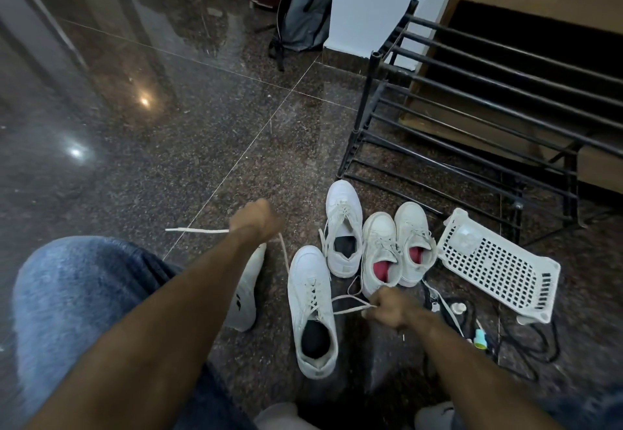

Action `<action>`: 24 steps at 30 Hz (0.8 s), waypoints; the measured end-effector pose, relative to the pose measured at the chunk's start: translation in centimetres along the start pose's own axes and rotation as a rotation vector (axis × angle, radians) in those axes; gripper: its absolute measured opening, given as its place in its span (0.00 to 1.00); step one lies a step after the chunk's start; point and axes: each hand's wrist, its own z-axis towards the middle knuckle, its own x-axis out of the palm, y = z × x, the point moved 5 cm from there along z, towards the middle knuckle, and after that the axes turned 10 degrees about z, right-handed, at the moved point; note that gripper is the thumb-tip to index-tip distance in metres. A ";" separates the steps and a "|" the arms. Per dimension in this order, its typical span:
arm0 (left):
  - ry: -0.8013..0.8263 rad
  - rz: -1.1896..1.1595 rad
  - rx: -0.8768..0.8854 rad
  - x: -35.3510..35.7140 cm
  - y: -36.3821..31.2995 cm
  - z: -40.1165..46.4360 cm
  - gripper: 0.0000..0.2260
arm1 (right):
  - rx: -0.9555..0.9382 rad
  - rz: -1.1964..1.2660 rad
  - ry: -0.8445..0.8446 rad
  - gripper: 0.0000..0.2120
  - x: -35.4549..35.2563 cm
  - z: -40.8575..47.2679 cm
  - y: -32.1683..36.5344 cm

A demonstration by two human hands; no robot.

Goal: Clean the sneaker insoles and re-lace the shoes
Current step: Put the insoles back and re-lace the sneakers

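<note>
Nearest white sneaker (312, 308) lies on the dark speckled floor (188, 146) between the person's forearms, toe pointing away, dark lining visible in the opening, lace crossed through the upper eyelets. One lace end (350, 310) runs right from it to the right hand (392, 308), whose fingers are curled around it in a pinch just beside the shoe. Left hand (258, 219) is raised farther out, fisted around a second lace (199, 230); one length sticks out level to the left, another hangs down toward the near sneaker's toe. Motion blur on both hands; individual finger positions cannot be told. A pale insole or shoe part (246, 291) lies partly hidden under the left forearm, just left of the near sneaker. Beyond it stand three more white sneakers side by side: one with dark lining (342, 227), then two with red lining (379, 251) (413, 240), the pair touching. To their right a white perforated plastic basket (495, 264) lies tilted on the floor, in front of a black metal shoe rack (472, 99). Small items and a black cord (526, 345) are scattered near the basket's near corner; a small bottle (480, 340) among them, details too small to read. Open floor extends left and ahead of the left hand, up to a grey backpack (305, 8) leaning by a white wall corner (377, 1). A knee in blue denim (77, 301) fills the lower left.
</note>
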 end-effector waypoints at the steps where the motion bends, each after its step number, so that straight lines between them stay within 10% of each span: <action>1: -0.020 0.037 0.021 0.3 -0.4 -0.1 0.12 | 0.002 0.013 -0.008 0.12 -0.2 -0.1 -0.1; 11: 0.470 0.062 0.403 16.8 -3.1 -5.5 0.21 | -0.161 0.101 -0.100 0.17 5.1 0.5 4.1; 24: 0.243 0.252 0.311 18.4 -4.2 -6.2 0.10 | -0.060 0.213 -0.205 0.09 9.0 2.5 3.9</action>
